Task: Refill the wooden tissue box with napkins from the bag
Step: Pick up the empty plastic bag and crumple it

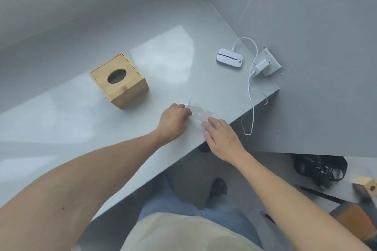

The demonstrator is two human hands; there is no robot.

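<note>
On the grey counter (81, 120), the wooden tissue box (119, 80) stands upright, its oval slot dark. Toward the counter's near edge, well apart from that box, lies a clear plastic bag (201, 115). Left hand (173, 121) pinches the bag's end with curled fingers; right hand (222, 136) presses flat on it, fingers straight. Beyond the bag, a white device (229, 58) sits plugged into its charger (262, 66).

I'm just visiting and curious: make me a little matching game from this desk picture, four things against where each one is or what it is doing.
Things:
1. wooden tissue box
2. clear plastic bag
3. white charger
4. left hand

Places or states:
A. plugged into the wall socket
B. pinching one end of the bag
C. standing on the desk with its oval hole facing up
D. lying crumpled between both hands

Pairs: 1-C, 2-D, 3-A, 4-B
</note>
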